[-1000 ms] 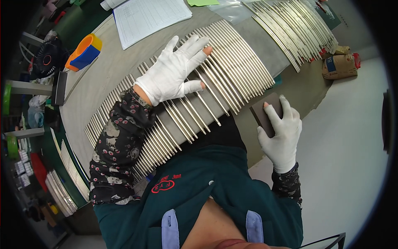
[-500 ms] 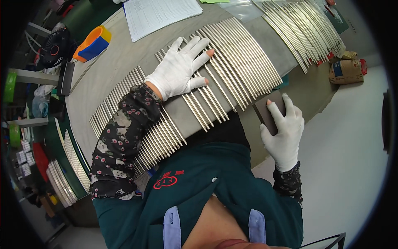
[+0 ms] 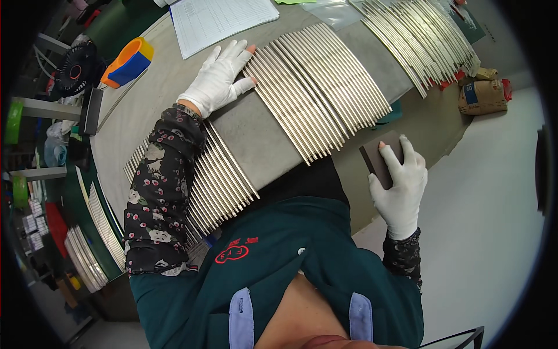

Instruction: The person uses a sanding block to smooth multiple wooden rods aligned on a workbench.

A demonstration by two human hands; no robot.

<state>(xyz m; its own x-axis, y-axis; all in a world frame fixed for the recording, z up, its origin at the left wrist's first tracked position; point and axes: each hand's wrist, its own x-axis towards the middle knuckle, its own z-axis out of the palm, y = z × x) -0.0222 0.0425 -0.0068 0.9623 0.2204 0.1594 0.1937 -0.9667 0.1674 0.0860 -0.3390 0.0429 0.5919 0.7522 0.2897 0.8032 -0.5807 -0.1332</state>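
My left hand (image 3: 216, 80), in a white glove with bare thumb and index tips, lies with fingers stretched out on the table. Its fingertips are at the left edge of a group of thin metal rods (image 3: 319, 81) lying side by side. Left of that hand, partly under my sleeve, lies a second group of metal rods (image 3: 224, 180). Off the table's near right edge, my gloved right hand (image 3: 402, 185) grips a dark grey flat block (image 3: 378, 160). Its thumb is on one side and its fingers reach over the face.
More metal rods (image 3: 415, 43) lie at the far right, beside a brown bag (image 3: 483, 97). At the back are a printed sheet (image 3: 224, 23) and an orange-and-blue tape-like ring (image 3: 129, 63). A black fan (image 3: 75, 68) stands left, and further rod bundles (image 3: 86, 259) sit lower left.
My left hand has moved left across the rods. The spaced rods of the middle now lie close together with the right group. My right hand still holds the block, nearly unmoved.
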